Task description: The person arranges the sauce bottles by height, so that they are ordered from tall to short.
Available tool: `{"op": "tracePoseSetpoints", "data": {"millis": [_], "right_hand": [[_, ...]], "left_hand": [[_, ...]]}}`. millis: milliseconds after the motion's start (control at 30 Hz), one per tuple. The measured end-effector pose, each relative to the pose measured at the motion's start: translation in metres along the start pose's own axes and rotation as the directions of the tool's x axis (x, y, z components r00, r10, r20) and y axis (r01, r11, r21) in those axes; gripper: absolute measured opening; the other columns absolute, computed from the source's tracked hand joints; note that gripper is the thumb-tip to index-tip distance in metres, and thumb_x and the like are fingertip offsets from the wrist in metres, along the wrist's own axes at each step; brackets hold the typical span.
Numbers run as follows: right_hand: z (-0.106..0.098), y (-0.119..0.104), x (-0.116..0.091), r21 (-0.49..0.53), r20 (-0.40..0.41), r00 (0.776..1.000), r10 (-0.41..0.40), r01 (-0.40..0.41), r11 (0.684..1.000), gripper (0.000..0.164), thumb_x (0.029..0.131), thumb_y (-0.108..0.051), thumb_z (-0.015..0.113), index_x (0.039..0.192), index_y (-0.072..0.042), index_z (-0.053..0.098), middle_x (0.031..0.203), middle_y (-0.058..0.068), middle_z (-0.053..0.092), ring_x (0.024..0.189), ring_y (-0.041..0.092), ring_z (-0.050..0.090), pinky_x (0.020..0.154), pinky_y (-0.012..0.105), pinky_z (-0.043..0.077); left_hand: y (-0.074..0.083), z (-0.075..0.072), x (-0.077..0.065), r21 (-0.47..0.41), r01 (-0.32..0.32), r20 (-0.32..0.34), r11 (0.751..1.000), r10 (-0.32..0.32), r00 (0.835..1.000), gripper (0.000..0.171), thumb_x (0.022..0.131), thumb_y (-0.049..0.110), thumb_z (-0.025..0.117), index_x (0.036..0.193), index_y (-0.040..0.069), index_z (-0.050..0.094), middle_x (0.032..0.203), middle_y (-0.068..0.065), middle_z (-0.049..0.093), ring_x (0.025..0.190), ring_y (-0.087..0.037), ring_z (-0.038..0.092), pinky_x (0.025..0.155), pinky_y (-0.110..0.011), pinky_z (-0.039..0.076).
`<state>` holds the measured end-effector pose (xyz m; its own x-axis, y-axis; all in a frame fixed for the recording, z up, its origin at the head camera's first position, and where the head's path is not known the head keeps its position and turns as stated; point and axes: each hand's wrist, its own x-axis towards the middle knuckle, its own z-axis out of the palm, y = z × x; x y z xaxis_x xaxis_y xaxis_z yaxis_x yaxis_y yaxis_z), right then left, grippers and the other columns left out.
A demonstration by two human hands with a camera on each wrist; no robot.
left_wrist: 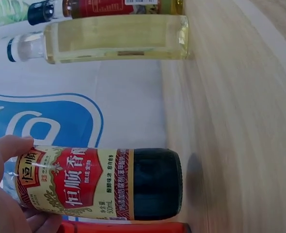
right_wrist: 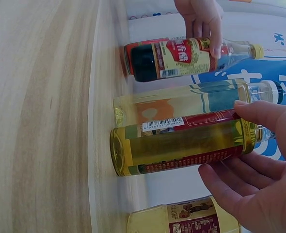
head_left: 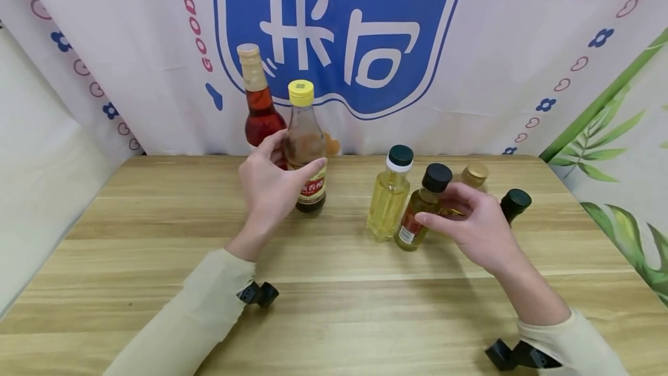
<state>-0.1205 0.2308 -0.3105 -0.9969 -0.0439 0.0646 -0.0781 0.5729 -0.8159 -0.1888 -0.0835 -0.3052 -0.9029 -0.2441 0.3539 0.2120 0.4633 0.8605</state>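
Note:
My left hand (head_left: pixel 271 181) grips a vinegar bottle (head_left: pixel 307 138) with a yellow cap, thumb on one side and fingers on the other. The left wrist view shows its red and cream label (left_wrist: pixel 77 177) and dark base close to the tabletop, a shadow beside it. On the right, my right hand (head_left: pixel 477 228) holds a black-capped oil bottle (head_left: pixel 409 225) between thumb and fingers around its upper part. Beside that bottle stands a clear bottle of pale yellow oil (head_left: pixel 388 199) with a dark green cap.
A tall bottle of red liquid (head_left: pixel 261 115) stands behind the vinegar bottle. Partly hidden by my right hand are a gold-capped bottle (head_left: pixel 475 174) and a dark-capped bottle (head_left: pixel 515 203). A printed curtain (head_left: pixel 172 74) hangs along the back edge of the wooden table (head_left: pixel 334 318).

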Motion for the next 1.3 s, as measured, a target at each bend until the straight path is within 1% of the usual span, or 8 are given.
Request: {"op": "tracePoseSetpoints", "data": {"millis": [300, 467, 500, 567, 700, 833, 1100, 1300], "right_hand": [[0.0, 0.002, 0.001, -0.011, -0.003, 1.0, -0.013, 0.013, 1.0, 0.049, 0.093, -0.039, 0.083, 0.13, -0.011, 0.068, 0.128, 0.01, 0.071, 0.125, 0.029, 0.07, 0.089, 0.01, 0.055], [0.0, 0.001, 0.001, -0.016, -0.003, 1.0, -0.011, 0.011, 1.0, 0.049, 0.093, -0.039, 0.083, 0.13, -0.011, 0.068, 0.128, 0.011, 0.071, 0.125, 0.03, 0.069, 0.089, 0.01, 0.055], [0.0, 0.001, 0.001, -0.016, -0.002, 1.0, -0.008, 0.008, 1.0, 0.049, 0.093, -0.039, 0.083, 0.13, -0.011, 0.068, 0.128, 0.011, 0.071, 0.125, 0.03, 0.069, 0.089, 0.01, 0.055], [0.001, 0.001, 0.001, -0.016, 0.001, 1.0, -0.004, 0.004, 1.0, 0.049, 0.093, -0.039, 0.083, 0.13, -0.01, 0.068, 0.129, 0.011, 0.07, 0.125, 0.03, 0.069, 0.088, 0.01, 0.055], [0.0, 0.001, 0.0, -0.013, 0.004, 1.0, 0.001, 0.0, 1.0, 0.05, 0.093, -0.039, 0.083, 0.13, -0.01, 0.067, 0.129, 0.012, 0.07, 0.125, 0.03, 0.069, 0.088, 0.011, 0.056], [0.001, 0.001, 0.0, -0.013, 0.005, 1.0, 0.001, -0.001, 1.0, 0.05, 0.093, -0.039, 0.083, 0.131, -0.01, 0.067, 0.129, 0.012, 0.07, 0.125, 0.03, 0.069, 0.089, 0.011, 0.055], [0.003, 0.002, 0.0, -0.006, 0.007, 1.0, -0.002, 0.002, 1.0, 0.052, 0.093, -0.039, 0.083, 0.133, -0.01, 0.067, 0.131, 0.013, 0.07, 0.126, 0.031, 0.069, 0.09, 0.01, 0.055], [0.002, 0.003, 0.0, -0.01, 0.0, 1.0, -0.007, 0.007, 1.0, 0.049, 0.094, -0.038, 0.083, 0.132, -0.01, 0.067, 0.13, 0.012, 0.07, 0.126, 0.031, 0.069, 0.089, 0.009, 0.055]], "left_hand": [[-0.004, 0.021, 0.006, -0.022, -0.036, -0.032, 0.999, 0.035, 0.999, 0.076, 0.08, 0.025, 0.096, 0.147, 0.008, 0.063, 0.139, -0.014, 0.072, 0.119, -0.027, 0.072, 0.103, -0.041, 0.061], [-0.006, 0.029, 0.008, -0.039, -0.047, -0.059, 0.998, 0.045, 0.997, 0.075, 0.08, 0.023, 0.096, 0.145, 0.007, 0.063, 0.138, -0.015, 0.072, 0.12, -0.028, 0.072, 0.106, -0.042, 0.06], [-0.006, 0.03, 0.008, -0.035, -0.046, -0.064, 0.998, 0.044, 0.997, 0.075, 0.08, 0.024, 0.095, 0.145, 0.007, 0.063, 0.138, -0.014, 0.073, 0.121, -0.028, 0.072, 0.109, -0.042, 0.058], [-0.006, 0.032, 0.008, -0.019, -0.038, -0.076, 0.999, 0.036, 0.996, 0.074, 0.081, 0.026, 0.095, 0.146, 0.009, 0.063, 0.138, -0.013, 0.072, 0.123, -0.028, 0.07, 0.112, -0.044, 0.054], [-0.005, 0.035, 0.009, -0.005, -0.032, -0.096, 0.999, 0.031, 0.995, 0.074, 0.081, 0.028, 0.094, 0.145, 0.009, 0.063, 0.138, -0.013, 0.073, 0.125, -0.028, 0.07, 0.111, -0.047, 0.053], [-0.005, 0.038, 0.009, -0.023, -0.029, -0.106, 0.999, 0.027, 0.994, 0.073, 0.082, 0.027, 0.094, 0.145, 0.008, 0.063, 0.137, -0.014, 0.073, 0.123, -0.028, 0.071, 0.107, -0.045, 0.058], [-0.004, 0.04, 0.009, -0.007, 0.012, -0.126, 1.0, -0.012, 0.992, 0.075, 0.083, 0.028, 0.094, 0.148, 0.01, 0.061, 0.139, -0.013, 0.073, 0.126, -0.027, 0.069, 0.109, -0.045, 0.058], [-0.003, 0.041, 0.009, 0.016, 0.011, -0.116, 1.0, -0.009, 0.993, 0.077, 0.084, 0.032, 0.092, 0.15, 0.011, 0.059, 0.142, -0.012, 0.071, 0.129, -0.028, 0.067, 0.111, -0.045, 0.057]]}}
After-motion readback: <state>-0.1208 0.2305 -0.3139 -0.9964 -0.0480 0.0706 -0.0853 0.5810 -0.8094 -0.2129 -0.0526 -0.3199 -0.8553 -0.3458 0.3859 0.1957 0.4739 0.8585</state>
